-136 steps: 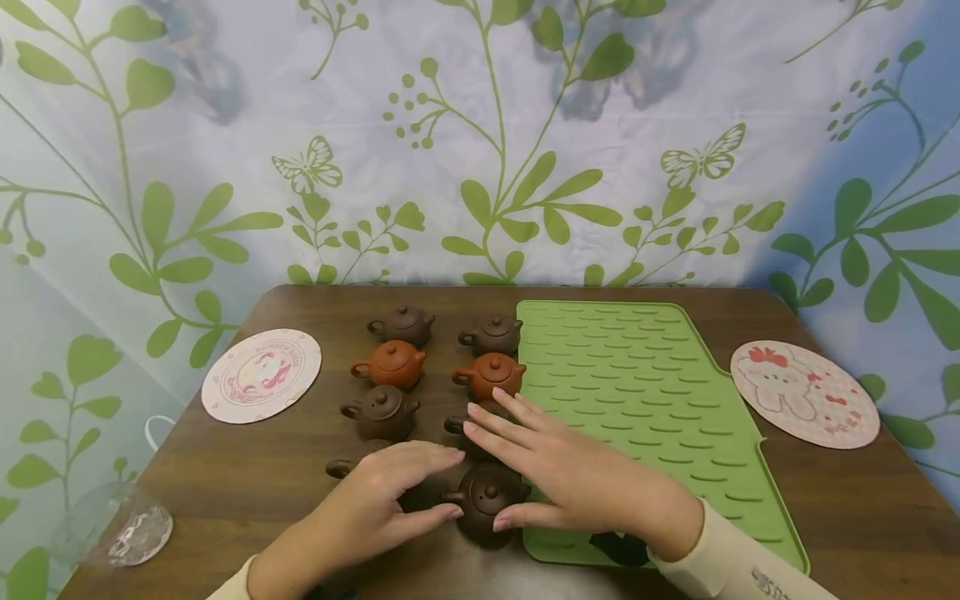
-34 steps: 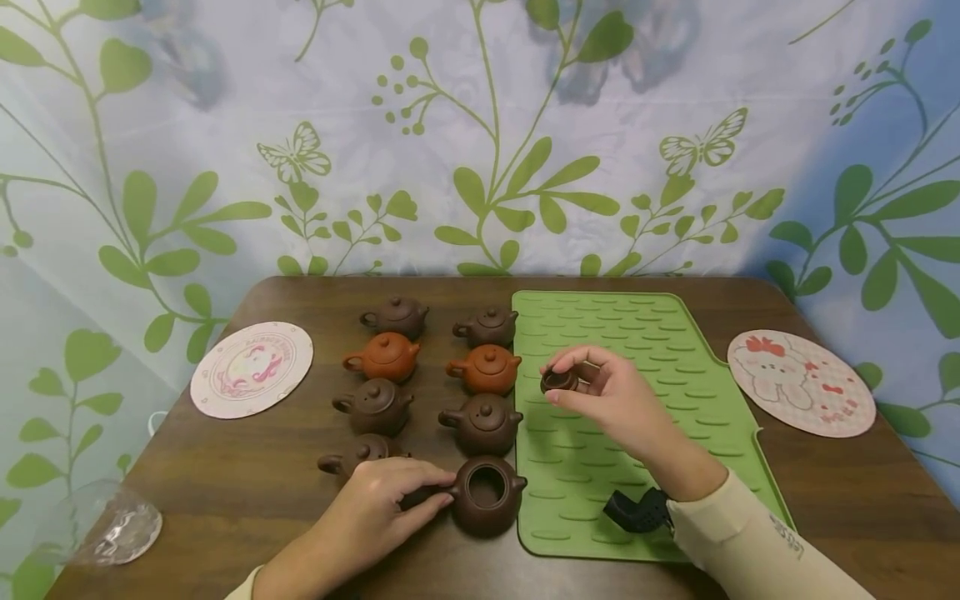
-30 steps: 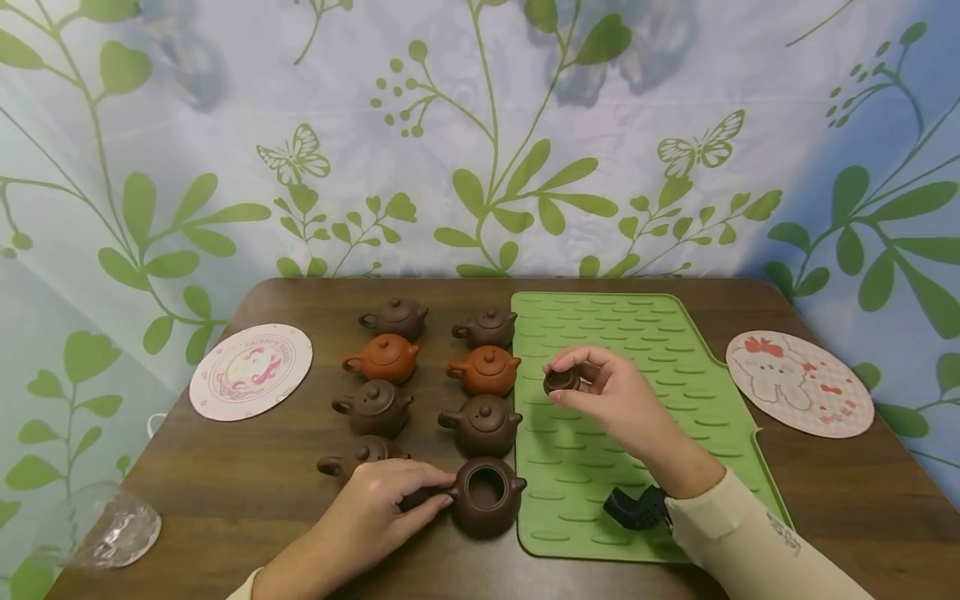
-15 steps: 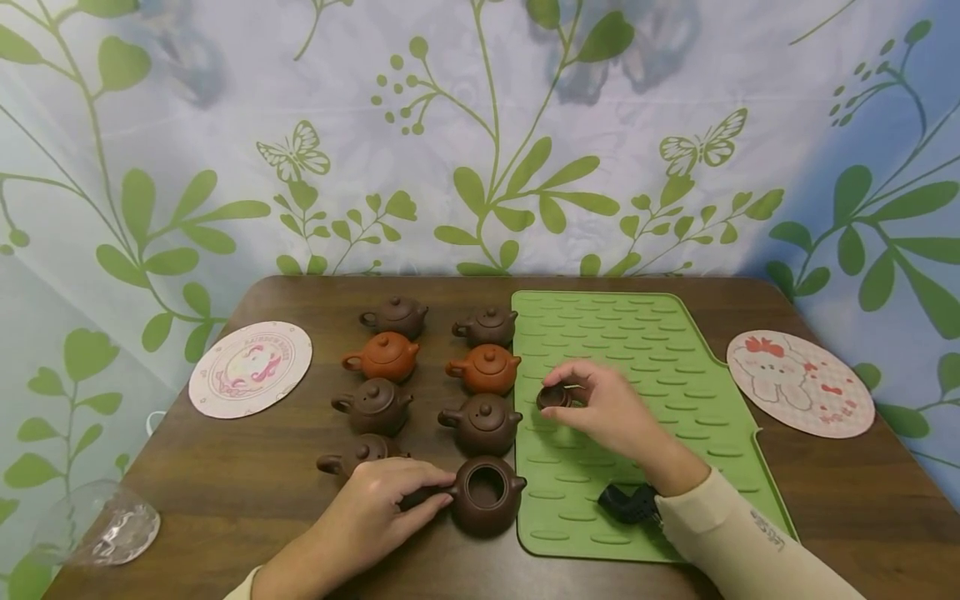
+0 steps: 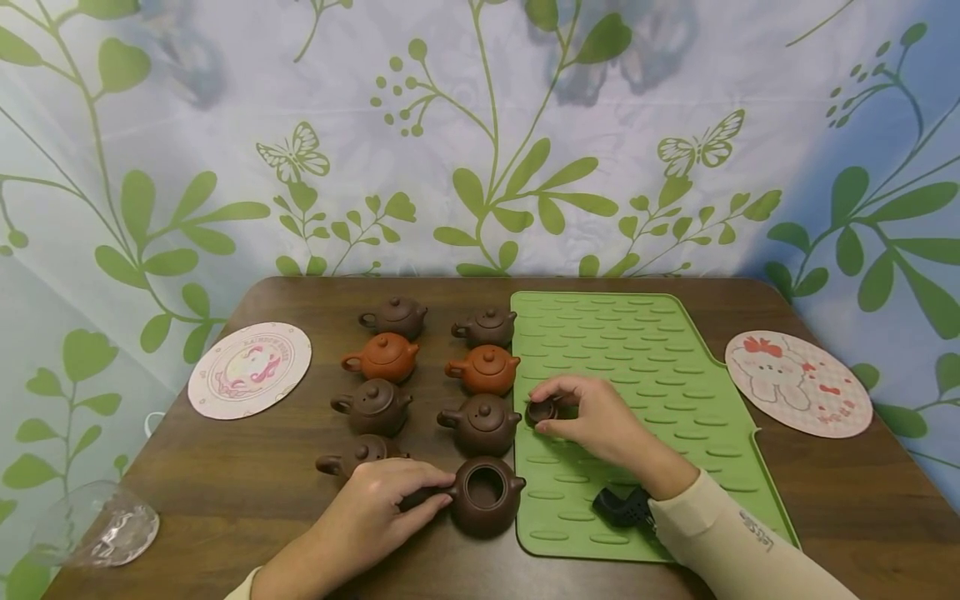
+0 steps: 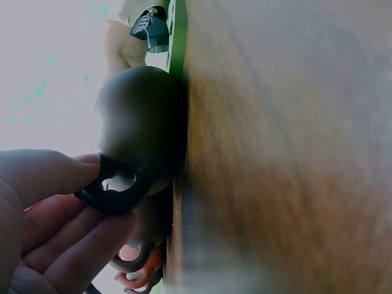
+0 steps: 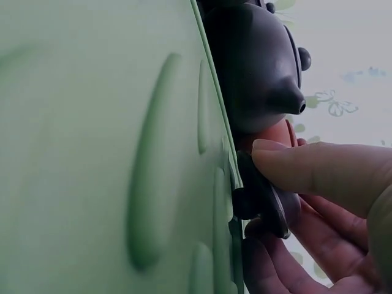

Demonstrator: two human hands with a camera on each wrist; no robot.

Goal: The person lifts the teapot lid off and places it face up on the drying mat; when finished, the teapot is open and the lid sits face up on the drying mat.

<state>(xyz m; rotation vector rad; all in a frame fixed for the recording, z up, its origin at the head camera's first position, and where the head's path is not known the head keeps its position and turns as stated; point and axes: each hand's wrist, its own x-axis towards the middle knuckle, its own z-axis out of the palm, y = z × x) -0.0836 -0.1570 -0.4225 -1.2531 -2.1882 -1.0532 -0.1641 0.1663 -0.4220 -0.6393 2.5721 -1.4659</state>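
A dark brown teapot [image 5: 486, 510] without its lid sits at the near end of the right column, its round mouth facing up. My left hand [image 5: 378, 504] pinches its handle [image 6: 116, 199] between thumb and fingers. Over the left edge of the green mat, my right hand [image 5: 592, 417] pinches the small teapot lid [image 5: 540, 411], turned knob down. In the right wrist view the lid [image 7: 263, 196] is held between thumb and fingers, its knob right at the mat. Close to the lid's left stands another dark teapot [image 5: 486, 423] with its lid on.
Several more lidded teapots, dark brown and orange [image 5: 386, 358], stand in two columns on the wooden table. The green mat [image 5: 622, 333] lies to their right. Round coasters [image 5: 251, 371] [image 5: 798, 383] flank them, and a clear glass dish [image 5: 123, 533] stands at the left edge.
The lid has come off the nearest teapot in the right column. My right hand has carried it over the mat, then lowered it nearer and leftward. My left hand keeps hold of the handle.
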